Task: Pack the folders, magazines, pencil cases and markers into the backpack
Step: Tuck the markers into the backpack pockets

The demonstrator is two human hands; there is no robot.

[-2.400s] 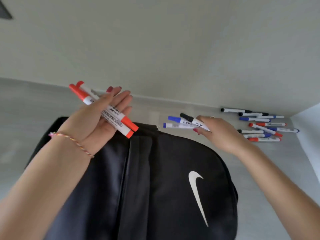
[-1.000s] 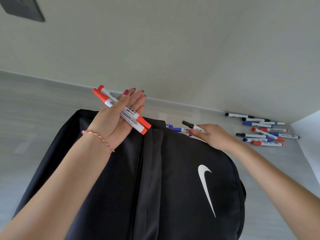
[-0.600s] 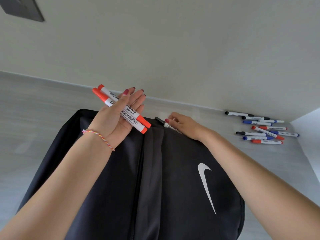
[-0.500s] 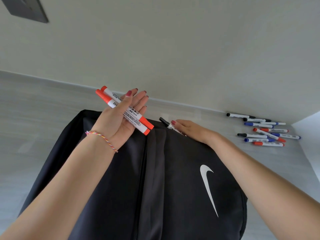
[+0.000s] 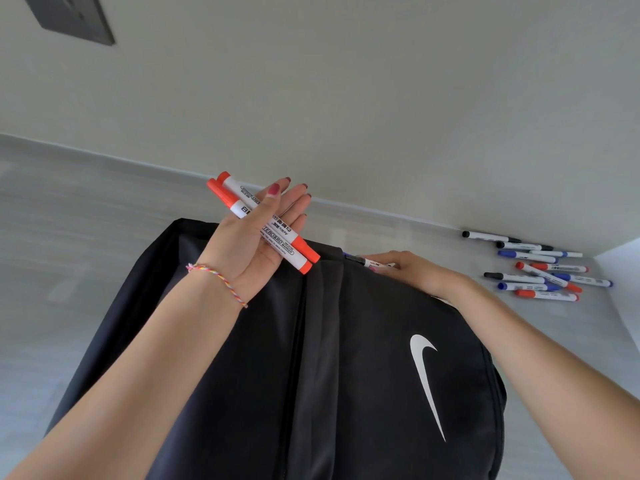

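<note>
A black backpack (image 5: 381, 375) with a white swoosh fills the lower middle of the head view. Above its top edge my left hand (image 5: 256, 244) holds two red-capped whiteboard markers (image 5: 277, 233) across the palm, thumb pressing them, fingers straight. My right hand (image 5: 412, 270) lies on the backpack's top edge and grips a black-capped marker (image 5: 363, 261), with a blue one mostly hidden behind the edge beside it. Several loose markers (image 5: 540, 268), black, blue and red capped, lie on the grey surface at the right.
A pale wall (image 5: 346, 98) rises just behind the backpack, with a dark wall plate (image 5: 72, 17) at the top left. A white panel (image 5: 623, 271) borders the surface at the far right. Grey tabletop (image 5: 69, 254) stretches to the left of the backpack.
My right hand carried its markers from the right to the backpack's top edge and now sits lower on it, the markers partly hidden. My left hand stayed almost still with the red markers.
</note>
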